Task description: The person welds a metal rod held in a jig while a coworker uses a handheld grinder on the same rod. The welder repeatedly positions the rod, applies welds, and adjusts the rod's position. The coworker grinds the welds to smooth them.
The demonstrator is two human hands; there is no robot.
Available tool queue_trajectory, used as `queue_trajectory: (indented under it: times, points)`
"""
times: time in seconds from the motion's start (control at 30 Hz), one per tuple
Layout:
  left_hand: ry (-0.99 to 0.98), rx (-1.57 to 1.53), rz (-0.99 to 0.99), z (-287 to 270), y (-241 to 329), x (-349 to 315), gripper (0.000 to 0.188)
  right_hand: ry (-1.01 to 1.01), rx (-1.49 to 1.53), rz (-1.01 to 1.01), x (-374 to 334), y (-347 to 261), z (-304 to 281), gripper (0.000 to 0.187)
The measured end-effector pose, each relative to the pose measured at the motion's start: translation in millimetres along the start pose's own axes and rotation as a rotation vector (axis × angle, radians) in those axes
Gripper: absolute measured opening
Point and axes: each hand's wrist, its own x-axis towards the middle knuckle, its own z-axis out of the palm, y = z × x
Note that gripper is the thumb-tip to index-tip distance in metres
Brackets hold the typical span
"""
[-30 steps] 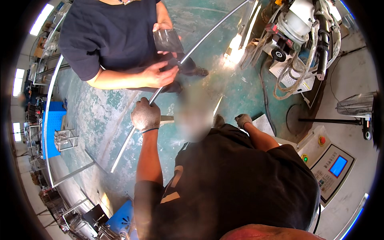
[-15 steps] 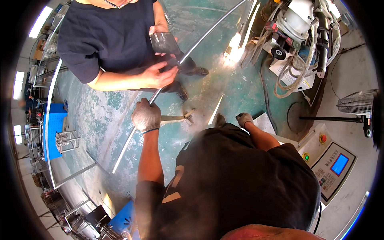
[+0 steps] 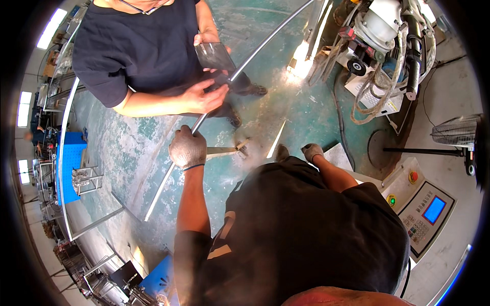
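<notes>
My left hand, in a grey work glove, is closed around a long thin metal tube. The tube slants from the lower left up past the top edge. Farther along it, a co-worker in a dark T-shirt rests one hand by a small dark piece at the tube. That person's other hand holds a dark, shiny flat rectangular object. My right hand, gloved too, is low in front of my body beside a pale machine edge. Its fingers look curled, and their inner side is hidden.
At right stands a control panel with a blue screen and push buttons, near a standing fan. Machinery with looped hoses fills the upper right. A metal frame and a blue perforated bench are at left.
The co-worker's flat object has shifted slightly right and down. My left hand keeps its hold on the tube, and both my hands stay nearly in place.
</notes>
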Motion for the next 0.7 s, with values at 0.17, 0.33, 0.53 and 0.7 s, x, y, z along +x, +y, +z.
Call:
queue_trajectory:
  times: [0.17, 0.33, 0.53, 0.7]
  points:
    - [-0.018, 0.003, -0.009, -0.4, 0.7, 0.4, 0.023, -0.005, 0.005, -0.003, 0.3, -1.3, 0.0, 0.041]
    - [-0.021, 0.004, -0.009, -1.0, 0.9, 0.1, 0.023, -0.013, 0.008, 0.001, -2.0, -3.9, -2.9, 0.041]
    - [-0.018, 0.022, -0.007, -1.1, 1.2, 0.6, 0.023, -0.019, 0.014, 0.011, -0.9, -4.8, -2.7, 0.041]
    - [0.001, 0.010, 0.003, 0.9, -0.1, -0.1, 0.022, -0.021, 0.027, 0.019, -0.2, -5.2, -2.0, 0.041]
